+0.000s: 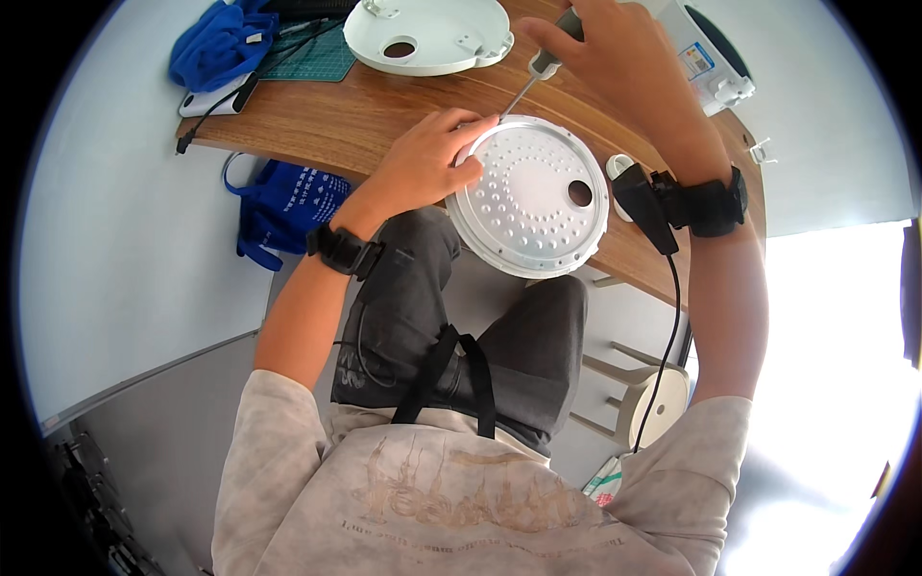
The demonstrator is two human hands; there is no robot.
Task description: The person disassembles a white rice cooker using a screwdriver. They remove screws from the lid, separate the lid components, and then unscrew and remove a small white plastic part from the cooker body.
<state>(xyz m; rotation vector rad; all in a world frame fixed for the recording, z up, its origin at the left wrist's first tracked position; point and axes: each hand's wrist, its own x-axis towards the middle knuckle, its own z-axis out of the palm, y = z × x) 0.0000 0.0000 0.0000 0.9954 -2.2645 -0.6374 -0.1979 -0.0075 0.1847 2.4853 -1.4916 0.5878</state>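
Observation:
A round, silvery inner lid with rings of dimples and a round hole reaches past the table's near edge above my lap. My left hand grips its upper left rim, thumb on the face and index finger beside the screwdriver tip. In my right hand is a screwdriver with a grey handle, its shaft slanting down to the lid's far rim. Any screw under the tip is too small to make out. Beyond lies a pale round cover with a dark hole.
A white cooker body stands at the far right of the wooden table. A white round part lies right of the lid. Back left are a green cutting mat, blue cloth and cables. A stool stands below.

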